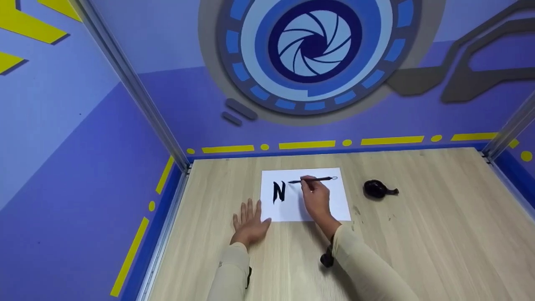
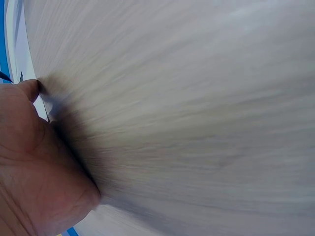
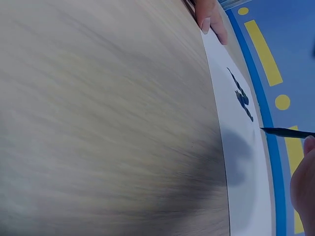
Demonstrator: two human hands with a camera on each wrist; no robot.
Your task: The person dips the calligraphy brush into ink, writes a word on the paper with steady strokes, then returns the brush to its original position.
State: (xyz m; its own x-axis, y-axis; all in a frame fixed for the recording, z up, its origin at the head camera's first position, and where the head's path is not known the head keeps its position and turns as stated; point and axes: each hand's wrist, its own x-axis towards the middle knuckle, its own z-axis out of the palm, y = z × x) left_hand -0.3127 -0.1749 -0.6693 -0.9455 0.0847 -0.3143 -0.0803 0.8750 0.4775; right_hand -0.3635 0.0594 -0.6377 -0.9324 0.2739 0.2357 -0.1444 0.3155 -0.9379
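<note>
A white sheet of paper [image 1: 307,211] lies on the table, with a black brushed letter N [image 1: 279,191] on its left part. My right hand [image 1: 316,198] pinches a dark writing brush [image 1: 319,179] over the paper, its tip pointing left, just right of the letter's top. In the right wrist view the brush [image 3: 285,132] shows its pointed dark tip, and the letter [image 3: 241,96] is seen at a slant. My left hand [image 1: 250,225] rests flat with fingers spread at the paper's lower left corner, thumb on its edge. The left wrist view shows that hand's palm side [image 2: 44,172].
A black, glossy gourd-shaped container [image 1: 376,189] with a narrow neck stands right of the paper on the wooden table [image 1: 439,234]. Small dark stains [image 1: 357,211] mark the wood beside the sheet. Patterned blue-purple panels [image 1: 175,104] wall in the back and sides.
</note>
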